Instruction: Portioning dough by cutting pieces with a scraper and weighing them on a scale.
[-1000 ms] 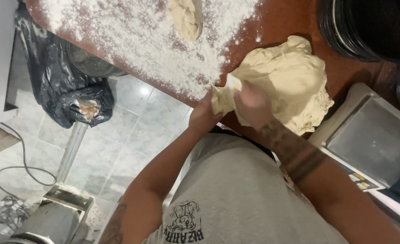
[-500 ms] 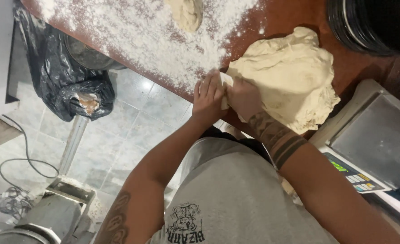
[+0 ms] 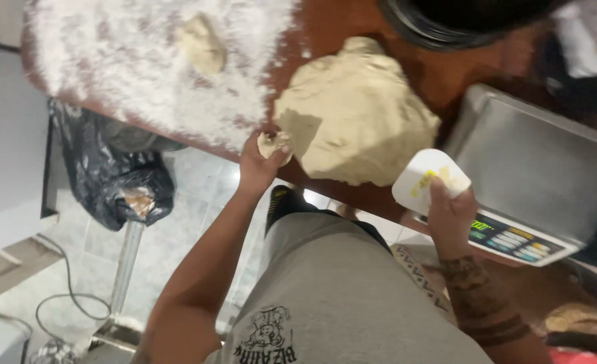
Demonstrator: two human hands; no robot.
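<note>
hands parted, left hand (image 3: 263, 160) holding dough piece (image 3: 273, 143)

We counted three pieces of dough: one big mass (image 3: 355, 121), one small lump (image 3: 202, 46) in the flour, one small piece (image 3: 272, 144). One white scraper (image 3: 428, 180), one scale (image 3: 524, 178).

The worktop (image 3: 352, 34) is of dark red-brown wood. A wide layer of white flour (image 3: 143, 74) covers its left part and reaches to the near edge. In the middle of the flour lies a small piece of dough (image 3: 200, 44). To the right of the flour, close to the near edge, lies a big mass of dough (image 3: 359, 121), directly on the bare wood. At the far edge stands a dark round container (image 3: 460, 17), seen only partly. At the right part of the worktop stands a metal scale (image 3: 534, 162) with a flat steel plate, just beside the big dough.
</note>
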